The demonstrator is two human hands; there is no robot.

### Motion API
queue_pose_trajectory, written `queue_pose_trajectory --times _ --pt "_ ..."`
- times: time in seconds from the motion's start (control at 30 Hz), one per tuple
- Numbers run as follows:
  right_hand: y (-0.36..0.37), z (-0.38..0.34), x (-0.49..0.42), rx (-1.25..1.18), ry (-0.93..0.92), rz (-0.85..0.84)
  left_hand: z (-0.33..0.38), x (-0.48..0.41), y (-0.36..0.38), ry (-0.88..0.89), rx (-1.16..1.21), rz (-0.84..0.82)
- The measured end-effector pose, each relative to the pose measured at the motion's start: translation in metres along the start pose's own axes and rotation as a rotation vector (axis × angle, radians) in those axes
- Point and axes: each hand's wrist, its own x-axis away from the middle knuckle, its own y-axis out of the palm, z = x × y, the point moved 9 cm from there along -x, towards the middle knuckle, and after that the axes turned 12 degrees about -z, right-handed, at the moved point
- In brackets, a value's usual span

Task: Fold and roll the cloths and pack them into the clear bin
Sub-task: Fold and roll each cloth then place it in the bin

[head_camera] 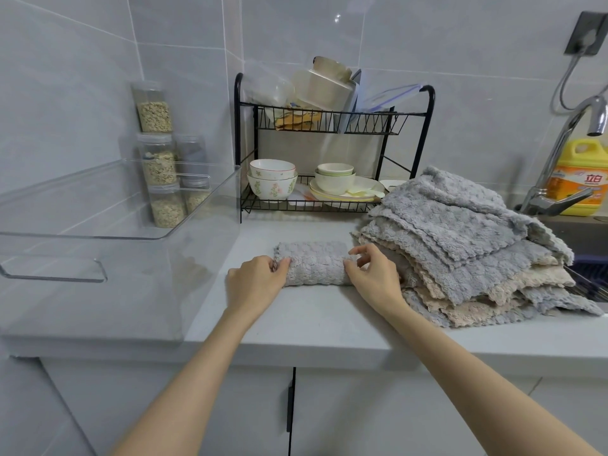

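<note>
Flanking my work: a clear bin (138,274) at the surface's left edge, a dish rack (329,121) along the back edge, and a stack of unfolded cloths (460,245) at the right, touching my right wrist. My left grip (260,278) curls round the left end of the grey cloth (314,264). My right grip (371,271) pinches its right end, other fingers lifted. The cloth lies mid-surface between bin and stack, its long axis left to right, parallel to the front edge.

You have on your counter (312,317): clear bin (98,237), one; rolled grey cloth (316,266), one; pile of cloths (460,245), one; grain jars (154,110), five; dish rack (332,126), one; yellow bottle (579,179), one.
</note>
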Motion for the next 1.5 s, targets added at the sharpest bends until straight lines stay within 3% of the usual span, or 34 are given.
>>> queue_pose_trajectory --times 0.17,0.27,0.37,0.47,0.77,0.83,0.87,0.97,1.2,1.5 --pt "0.004 -0.012 -0.002 0.243 -0.054 0.044 0.000 -0.006 0.000 -0.027 -0.008 0.009" --pt "0.013 -0.054 0.012 0.498 -0.415 0.154 -0.001 -0.009 0.000 -0.049 -0.014 -0.005" --pt "0.042 -0.071 0.016 0.531 -0.574 -0.012 -0.001 -0.010 0.001 -0.056 -0.020 -0.020" --pt "0.061 -0.068 0.015 0.543 -0.528 -0.187 0.001 -0.010 0.000 -0.066 -0.023 -0.012" --pt "0.038 -0.032 0.013 0.608 -0.395 -0.367 -0.001 -0.004 -0.006 -0.135 -0.102 0.041" --pt "0.033 -0.024 0.012 0.584 -0.349 -0.398 0.010 0.000 -0.015 -0.019 -0.095 0.152" --pt "0.032 -0.020 0.011 0.569 -0.331 -0.408 0.022 0.003 -0.019 0.124 -0.084 0.199" --pt "0.031 -0.017 0.010 0.536 -0.307 -0.426 0.050 0.013 -0.015 0.440 -0.108 0.167" --pt "0.028 -0.018 0.006 0.415 -0.221 -0.403 0.027 0.005 0.006 0.353 0.020 -0.127" --pt "0.008 -0.014 0.011 0.118 -0.053 -0.356 0.010 0.012 0.001 0.196 0.337 -0.178"
